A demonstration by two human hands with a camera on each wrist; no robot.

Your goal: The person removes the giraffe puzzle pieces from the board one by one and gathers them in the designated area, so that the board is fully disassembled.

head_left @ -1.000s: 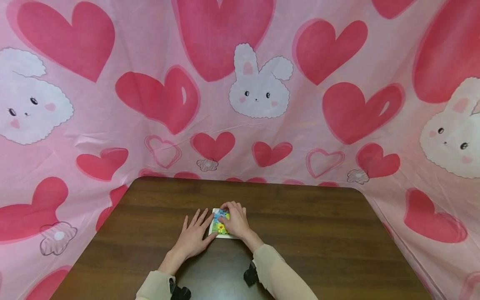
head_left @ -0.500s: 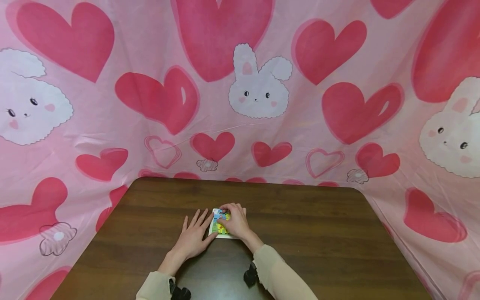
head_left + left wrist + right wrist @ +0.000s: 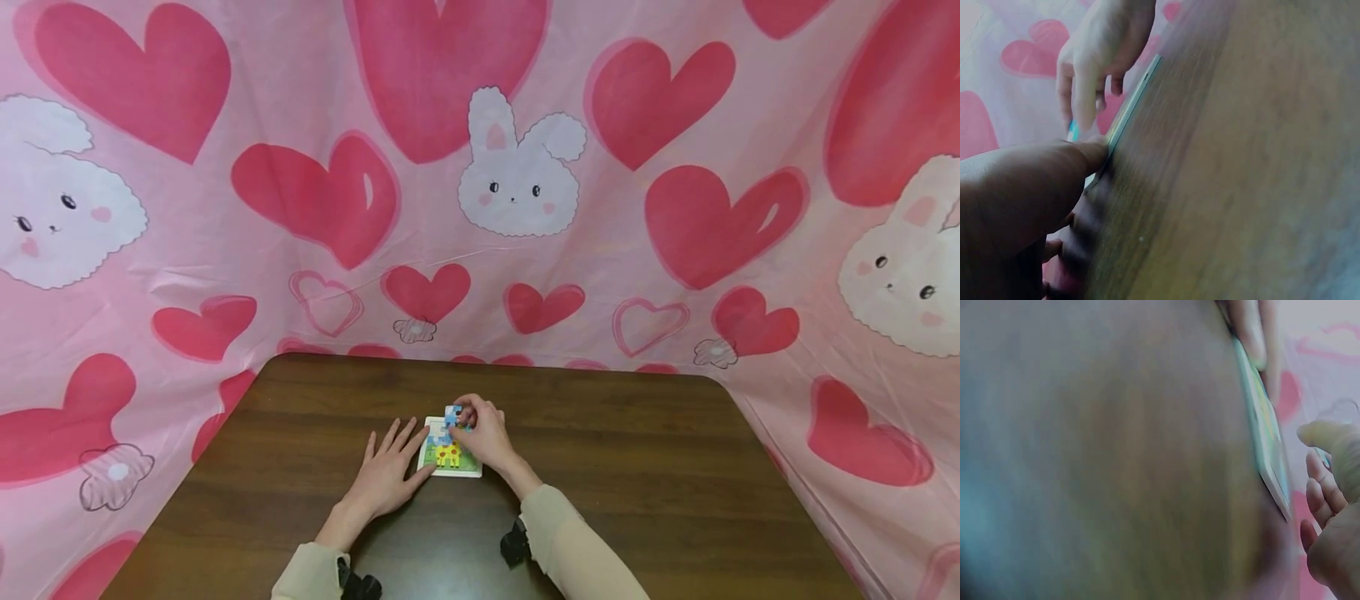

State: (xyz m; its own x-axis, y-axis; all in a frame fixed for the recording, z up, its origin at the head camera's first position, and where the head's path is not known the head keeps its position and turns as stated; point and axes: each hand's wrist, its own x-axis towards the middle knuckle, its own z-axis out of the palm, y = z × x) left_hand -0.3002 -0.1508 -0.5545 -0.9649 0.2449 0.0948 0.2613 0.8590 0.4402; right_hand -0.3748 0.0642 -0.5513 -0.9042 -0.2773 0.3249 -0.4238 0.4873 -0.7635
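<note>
Left hand [image 3: 382, 475], fingers spread, touches the left side of a small white-rimmed puzzle board [image 3: 459, 476], mid-table. Right hand [image 3: 486, 435] pinches 1 blue jigsaw piece [image 3: 452, 413] above the far side. The yellow giraffe section [image 3: 448, 456] looks filled; the far section seems unfinished, partly hidden.

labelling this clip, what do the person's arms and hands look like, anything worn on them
Beige sleeves cover the forearms. A small, blocky black device sits near each wrist; its details are too dark to make out. The left hand and right hand wear no gloves.
</note>
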